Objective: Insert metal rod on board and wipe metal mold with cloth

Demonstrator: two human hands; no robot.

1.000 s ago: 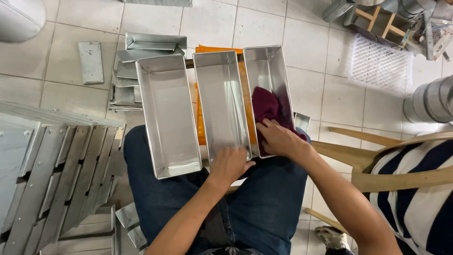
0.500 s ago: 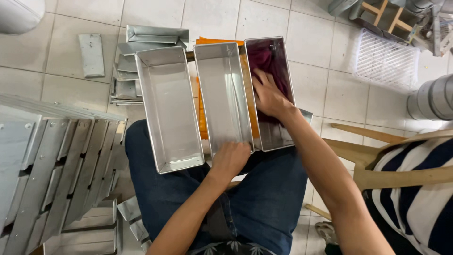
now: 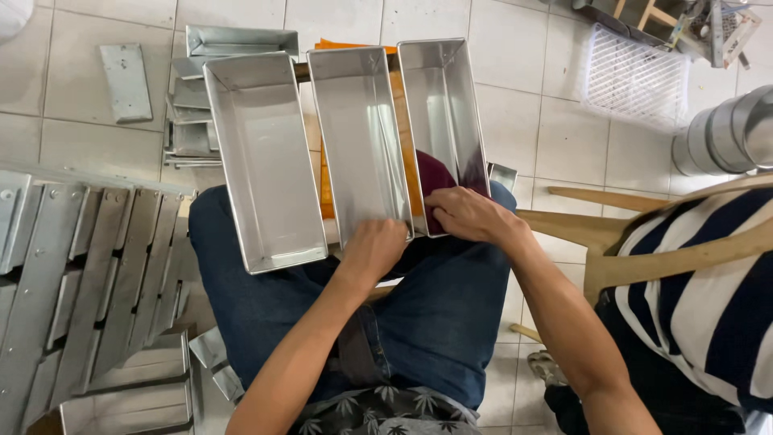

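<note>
Your left hand (image 3: 374,248) is closed over the near end wall of the middle pan (image 3: 358,137), fingers curled on its rim. Your right hand (image 3: 467,216) presses a dark red cloth (image 3: 435,173) into the near end of the right pan (image 3: 443,121), fingers bent onto the cloth; the thumb side is hidden, so a full grip cannot be confirmed.

Largest to smallest:
- Tiled floor (image 3: 523,121), pale, under everything.
- Your lap, blue jeans (image 3: 435,306): near ends of all three pans rest on it or just over the knees.
- Riveted metal frames (image 3: 72,266), stacked at your left, beside the left knee.
- Striped garment (image 3: 708,290) of another person at far right, behind a wooden chair back (image 3: 628,234).
- Left pan (image 3: 262,161): long, rectangular, bare metal, just beside the middle pan, untouched.
- Middle and right pans: same shape, side by side, an orange strip (image 3: 326,193) showing under them.
- White plastic basket (image 3: 632,76), upper right, well apart.
- Round tins (image 3: 725,137), stacked on their side at right edge.
- More pans (image 3: 233,40) piled beyond the left pan.
- Flat metal plate (image 3: 125,80), lying alone upper left.
</note>
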